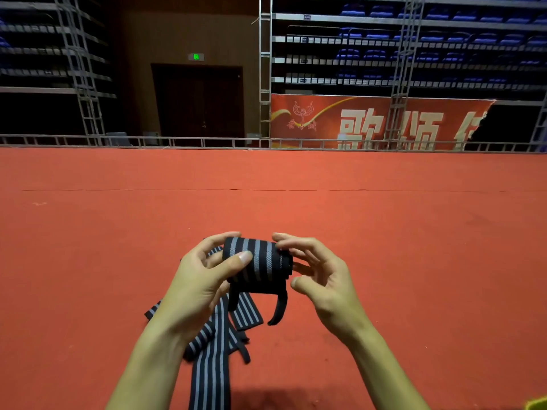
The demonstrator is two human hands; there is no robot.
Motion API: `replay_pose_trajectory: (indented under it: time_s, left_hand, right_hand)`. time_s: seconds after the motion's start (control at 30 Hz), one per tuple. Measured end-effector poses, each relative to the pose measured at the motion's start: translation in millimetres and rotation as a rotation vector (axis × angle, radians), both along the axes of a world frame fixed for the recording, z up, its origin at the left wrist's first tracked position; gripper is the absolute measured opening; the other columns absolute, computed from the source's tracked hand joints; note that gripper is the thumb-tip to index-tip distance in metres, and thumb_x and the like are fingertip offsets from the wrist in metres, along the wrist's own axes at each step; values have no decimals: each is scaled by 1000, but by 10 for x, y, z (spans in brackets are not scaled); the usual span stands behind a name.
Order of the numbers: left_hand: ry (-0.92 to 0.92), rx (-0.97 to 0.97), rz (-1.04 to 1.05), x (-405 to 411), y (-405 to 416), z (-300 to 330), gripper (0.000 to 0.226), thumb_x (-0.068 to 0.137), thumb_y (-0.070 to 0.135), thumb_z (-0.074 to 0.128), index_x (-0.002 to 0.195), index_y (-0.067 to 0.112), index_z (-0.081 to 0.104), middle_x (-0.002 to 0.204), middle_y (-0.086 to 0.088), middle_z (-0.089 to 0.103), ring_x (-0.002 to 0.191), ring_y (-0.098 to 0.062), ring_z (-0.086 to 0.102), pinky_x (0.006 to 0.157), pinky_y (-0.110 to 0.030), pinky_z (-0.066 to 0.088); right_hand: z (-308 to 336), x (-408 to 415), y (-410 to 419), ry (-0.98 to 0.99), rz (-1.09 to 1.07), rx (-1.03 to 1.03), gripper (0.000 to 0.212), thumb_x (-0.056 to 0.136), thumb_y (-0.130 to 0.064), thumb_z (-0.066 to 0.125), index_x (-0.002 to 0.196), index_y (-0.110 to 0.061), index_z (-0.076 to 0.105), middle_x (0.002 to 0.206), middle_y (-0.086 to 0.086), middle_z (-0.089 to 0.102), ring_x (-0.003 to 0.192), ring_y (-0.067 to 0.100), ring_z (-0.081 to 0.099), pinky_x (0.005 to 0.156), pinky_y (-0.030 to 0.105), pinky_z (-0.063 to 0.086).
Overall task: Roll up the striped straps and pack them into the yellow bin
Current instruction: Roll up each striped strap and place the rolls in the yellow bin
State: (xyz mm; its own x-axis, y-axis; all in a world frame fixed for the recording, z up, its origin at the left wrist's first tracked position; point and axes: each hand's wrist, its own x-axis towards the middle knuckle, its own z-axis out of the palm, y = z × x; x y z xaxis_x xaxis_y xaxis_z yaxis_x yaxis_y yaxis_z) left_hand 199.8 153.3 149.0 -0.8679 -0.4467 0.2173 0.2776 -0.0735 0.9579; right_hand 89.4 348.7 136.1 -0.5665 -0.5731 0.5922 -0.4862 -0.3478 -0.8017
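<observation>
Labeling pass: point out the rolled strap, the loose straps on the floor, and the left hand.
rolled strap point(259, 266): head view, striped face of the roll.
loose straps point(211, 371): head view, flat striped length on the carpet.
left hand point(196, 287): head view, palm.

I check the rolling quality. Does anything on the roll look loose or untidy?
Yes. A thin black loop hangs free below the roll, not tucked in. The left hand holds the roll; more straps lie tangled on the carpet.

The yellow bin point(537, 403) was cut off at the bottom-right corner; the left hand point(201, 287) hid part of the loose striped straps point(211, 350).
</observation>
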Motion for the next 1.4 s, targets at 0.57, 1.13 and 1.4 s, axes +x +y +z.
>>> replay_pose_trajectory:
  time_s: [0.57,1.13,1.4]
  left_hand:
    - [14,-430,-76,146,-69,30,64,89,32,85,146,39,58,134,0,74,124,-21,72,106,-40,54]
    - [60,-682,-129,-274,463,131,75,75,25,99,140,27,62,126,4,77,117,-20,75,102,-40,58]
    - [211,-616,-250,-847,1435,15,72,66,22,100,131,21,68,119,1,79,109,-13,75,94,-24,57]
  right_hand:
    - [99,13,-108,-41,-45,151,68,84,-15,86,142,-32,54,108,13,78,90,30,74,77,42,61]
    - [313,-143,730,280,-194,427,99,88,-19,81,167,-38,26,136,-12,64,121,10,65,104,31,54]
    - [355,-338,1843,244,-379,357,70,80,-16,94,138,-29,58,119,-4,75,108,19,73,95,38,59]
